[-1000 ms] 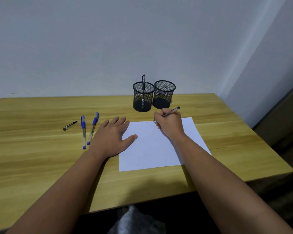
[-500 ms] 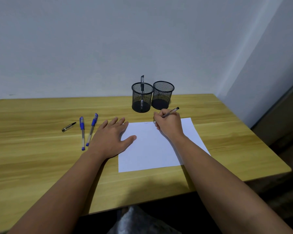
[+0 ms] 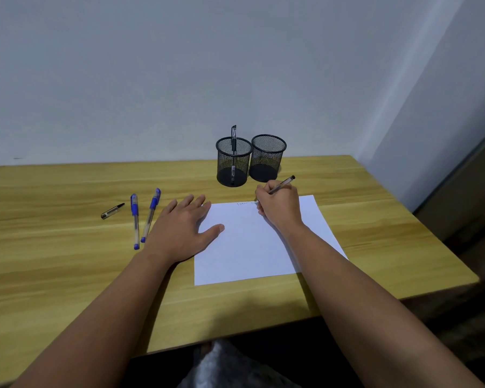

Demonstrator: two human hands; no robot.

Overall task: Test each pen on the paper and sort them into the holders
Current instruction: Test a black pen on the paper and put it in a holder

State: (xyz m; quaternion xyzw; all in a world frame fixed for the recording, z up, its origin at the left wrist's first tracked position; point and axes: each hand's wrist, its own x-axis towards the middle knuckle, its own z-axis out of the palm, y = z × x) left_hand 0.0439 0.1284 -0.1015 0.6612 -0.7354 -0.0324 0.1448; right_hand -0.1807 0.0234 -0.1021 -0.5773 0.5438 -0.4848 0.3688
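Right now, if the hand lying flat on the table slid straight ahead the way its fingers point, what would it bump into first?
The left hand points toward the back right, so it would probably hit the left holder first, the one with a pen in it. Only bare table lies between, though depth is hard to judge.

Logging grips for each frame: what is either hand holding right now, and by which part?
The right hand pinches a black pen near its tip. The left hand holds nothing.
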